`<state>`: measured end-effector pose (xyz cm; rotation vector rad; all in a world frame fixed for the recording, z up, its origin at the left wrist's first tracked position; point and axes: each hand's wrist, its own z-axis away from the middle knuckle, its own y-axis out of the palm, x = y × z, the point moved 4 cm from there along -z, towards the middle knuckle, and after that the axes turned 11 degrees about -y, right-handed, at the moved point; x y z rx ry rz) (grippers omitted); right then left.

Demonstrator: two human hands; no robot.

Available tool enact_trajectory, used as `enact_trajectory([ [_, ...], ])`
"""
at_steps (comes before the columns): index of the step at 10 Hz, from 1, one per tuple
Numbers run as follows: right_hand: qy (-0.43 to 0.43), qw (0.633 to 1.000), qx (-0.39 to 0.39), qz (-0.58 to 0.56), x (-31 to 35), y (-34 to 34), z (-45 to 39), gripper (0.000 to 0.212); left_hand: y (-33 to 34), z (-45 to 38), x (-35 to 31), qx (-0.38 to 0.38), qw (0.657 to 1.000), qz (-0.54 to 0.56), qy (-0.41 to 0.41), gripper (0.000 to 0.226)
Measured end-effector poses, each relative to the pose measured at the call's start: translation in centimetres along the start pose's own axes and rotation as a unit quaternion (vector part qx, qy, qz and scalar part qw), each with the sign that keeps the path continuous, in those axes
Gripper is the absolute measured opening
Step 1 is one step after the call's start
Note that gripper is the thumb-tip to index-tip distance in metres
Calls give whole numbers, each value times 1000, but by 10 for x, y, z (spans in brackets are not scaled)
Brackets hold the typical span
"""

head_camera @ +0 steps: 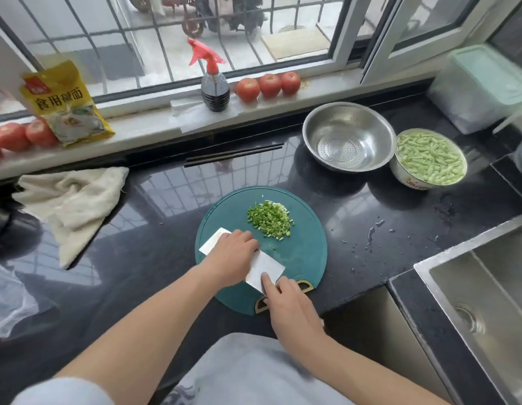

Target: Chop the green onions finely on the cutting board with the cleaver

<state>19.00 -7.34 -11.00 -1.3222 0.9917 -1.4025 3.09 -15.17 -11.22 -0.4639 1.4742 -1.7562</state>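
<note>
Nearest me, my right hand (286,299) has its grip on the cleaver (265,268) at the handle end, fingers curled around it and the forefinger laid out along the flat of the blade. The blade lies nearly flat on the green cutting board (306,252). Just beyond that grip, my left hand (233,255) rests palm-down on the blade's upper side, fingers relaxed and spread, its grip wide and holding nothing; one pale corner of the blade shows past it on the far left.

Beyond the left hand's fingertips and a little to the right sit the green onions (270,219), already cut small, heaped in one pile on the far half of the board, apart from the blade. A few stray bits lie between pile and blade.

Further from both grips, on the dark surface (154,258), a cream cloth (72,206) lies off to the left, a steel colander (349,137) far right, and touching it a bowl of pale green pieces (429,159). Past those, the windowsill carries tomatoes (268,86) and a spray bottle (214,83).
</note>
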Motion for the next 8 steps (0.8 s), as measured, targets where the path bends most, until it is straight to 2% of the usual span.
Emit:
enact_trajectory([
  [1, 24, 1000, 9, -16, -2, 0, 2, 71, -5, -12, -4, 14, 999, 21, 24, 48],
  [2, 47, 996, 30, -71, 3, 3, 2, 59, -28, 7, 12, -56, 983, 161, -70, 64],
  [3, 61, 991, 56, -110, 15, 9, -5, 66, -39, 46, 38, -96, 942, 241, -211, 61],
  [4, 62, 988, 79, -115, 26, 14, -20, 85, -40, 84, 49, -95, 913, 280, -281, 55],
  [5, 48, 994, 85, -59, 34, 16, -38, 97, -40, 98, 53, -71, 918, 267, -285, 54],
  [6, 36, 994, 103, 10, 37, 20, -51, 97, -51, 93, 50, -56, 927, 247, -276, 50],
  [7, -1, 992, 100, 77, 36, 22, -64, 73, -67, 78, 39, -74, 934, 243, -251, 47],
  [8, -10, 996, 93, 1, 27, 5, -71, 44, -86, 63, 26, -54, 942, 221, -248, 41],
])
